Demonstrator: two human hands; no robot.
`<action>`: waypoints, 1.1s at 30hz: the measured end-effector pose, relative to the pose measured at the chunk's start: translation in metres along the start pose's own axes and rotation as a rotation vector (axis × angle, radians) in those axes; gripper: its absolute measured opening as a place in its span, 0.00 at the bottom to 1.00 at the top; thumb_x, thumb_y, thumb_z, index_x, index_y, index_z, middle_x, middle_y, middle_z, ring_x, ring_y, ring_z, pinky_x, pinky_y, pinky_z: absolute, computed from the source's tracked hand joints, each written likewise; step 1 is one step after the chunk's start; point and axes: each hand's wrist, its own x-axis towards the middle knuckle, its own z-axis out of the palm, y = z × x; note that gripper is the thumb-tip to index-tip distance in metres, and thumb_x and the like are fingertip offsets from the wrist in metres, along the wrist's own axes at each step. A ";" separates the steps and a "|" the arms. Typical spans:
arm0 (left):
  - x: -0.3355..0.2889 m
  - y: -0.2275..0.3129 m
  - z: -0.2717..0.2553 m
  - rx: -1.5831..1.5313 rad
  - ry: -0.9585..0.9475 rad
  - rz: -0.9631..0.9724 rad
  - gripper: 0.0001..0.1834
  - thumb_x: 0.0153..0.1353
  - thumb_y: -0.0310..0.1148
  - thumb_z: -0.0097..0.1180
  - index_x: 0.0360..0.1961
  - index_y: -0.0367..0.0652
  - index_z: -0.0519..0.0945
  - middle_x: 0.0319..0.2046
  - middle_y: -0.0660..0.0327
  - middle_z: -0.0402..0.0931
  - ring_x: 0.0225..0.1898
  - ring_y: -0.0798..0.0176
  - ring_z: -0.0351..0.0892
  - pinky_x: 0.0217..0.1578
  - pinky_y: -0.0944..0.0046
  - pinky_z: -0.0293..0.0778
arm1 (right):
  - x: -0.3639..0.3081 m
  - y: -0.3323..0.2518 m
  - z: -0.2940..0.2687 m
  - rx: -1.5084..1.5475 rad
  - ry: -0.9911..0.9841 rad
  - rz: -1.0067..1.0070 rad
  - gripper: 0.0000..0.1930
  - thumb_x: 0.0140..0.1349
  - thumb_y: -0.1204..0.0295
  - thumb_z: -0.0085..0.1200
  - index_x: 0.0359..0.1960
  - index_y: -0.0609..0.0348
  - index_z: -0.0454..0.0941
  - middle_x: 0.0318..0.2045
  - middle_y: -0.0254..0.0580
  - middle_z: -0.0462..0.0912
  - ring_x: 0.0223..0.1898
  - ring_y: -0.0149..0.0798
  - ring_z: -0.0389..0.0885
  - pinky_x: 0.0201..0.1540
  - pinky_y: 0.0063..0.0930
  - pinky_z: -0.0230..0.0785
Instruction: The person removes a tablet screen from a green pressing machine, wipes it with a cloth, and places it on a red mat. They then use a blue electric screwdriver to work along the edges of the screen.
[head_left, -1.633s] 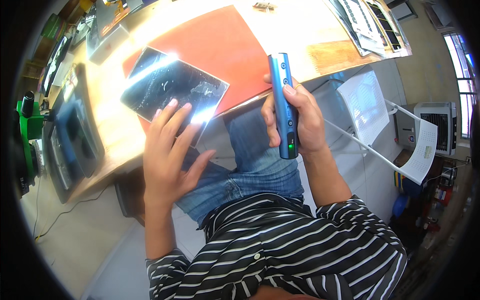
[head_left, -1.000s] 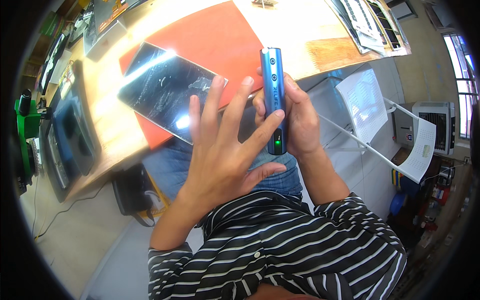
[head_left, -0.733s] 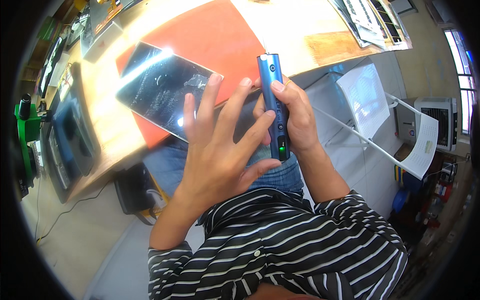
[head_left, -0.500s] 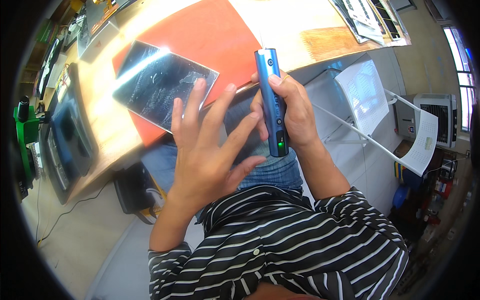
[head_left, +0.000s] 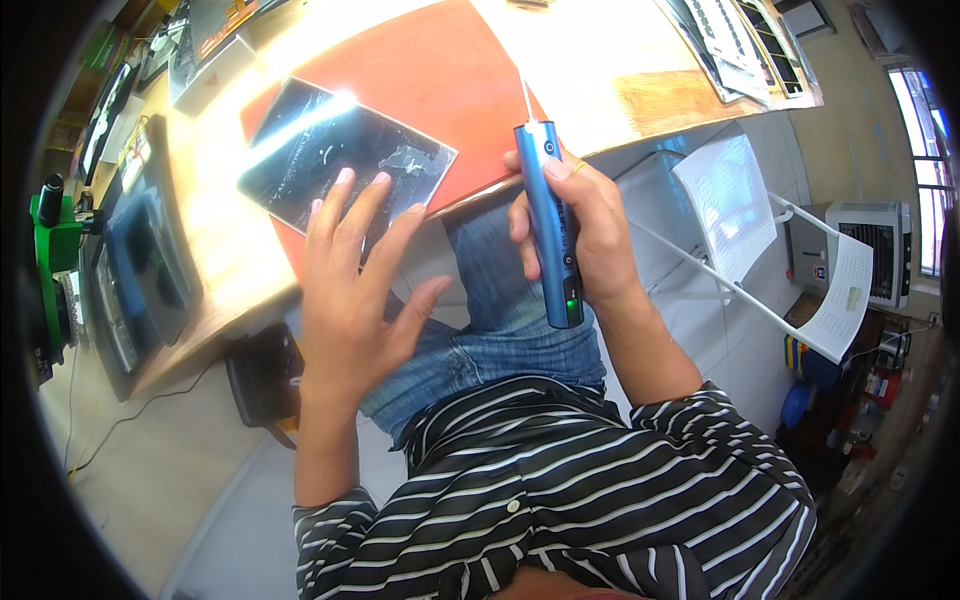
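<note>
Right of the frame's centre, our right hand (head_left: 592, 232) is wrapped round a slim blue handheld tool (head_left: 549, 225), thumb along its upper part and a green light near its lower end. Left of centre, our left hand (head_left: 350, 305) is spread open with nothing in its grasp, fingertips over a dark glassy panel (head_left: 320, 165); we cannot tell whether they touch. The panel lies on an orange mat (head_left: 440, 75), upper left.

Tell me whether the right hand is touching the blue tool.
Touching: the head view shows the right hand closed around the blue tool.
</note>
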 end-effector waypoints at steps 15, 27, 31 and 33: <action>-0.006 -0.009 0.006 0.017 0.008 -0.027 0.30 0.52 0.35 0.71 0.58 0.43 0.79 0.65 0.49 0.70 0.70 0.40 0.61 0.68 0.40 0.56 | 0.000 0.002 0.000 0.071 -0.026 -0.033 0.27 0.68 0.60 0.40 0.58 0.73 0.68 0.23 0.46 0.78 0.14 0.32 0.74 0.19 0.20 0.69; -0.008 -0.012 0.010 -0.030 0.064 -0.050 0.32 0.50 0.36 0.72 0.59 0.45 0.79 0.67 0.49 0.67 0.72 0.39 0.58 0.69 0.39 0.55 | 0.000 0.002 0.001 0.060 0.037 -0.073 0.25 0.67 0.60 0.42 0.55 0.72 0.69 0.23 0.46 0.78 0.14 0.32 0.75 0.19 0.19 0.68; -0.008 -0.013 0.009 0.016 0.050 -0.033 0.32 0.50 0.36 0.73 0.59 0.45 0.79 0.67 0.49 0.67 0.73 0.39 0.57 0.69 0.39 0.54 | 0.001 0.002 0.000 0.066 0.028 -0.073 0.25 0.67 0.60 0.43 0.55 0.72 0.70 0.23 0.46 0.78 0.14 0.32 0.75 0.19 0.19 0.68; -0.008 -0.013 0.009 0.011 0.052 -0.035 0.32 0.50 0.35 0.72 0.59 0.45 0.79 0.67 0.49 0.67 0.73 0.39 0.56 0.69 0.39 0.53 | 0.002 0.003 0.000 0.069 0.022 -0.067 0.25 0.67 0.60 0.44 0.55 0.72 0.70 0.23 0.46 0.79 0.14 0.32 0.75 0.19 0.18 0.67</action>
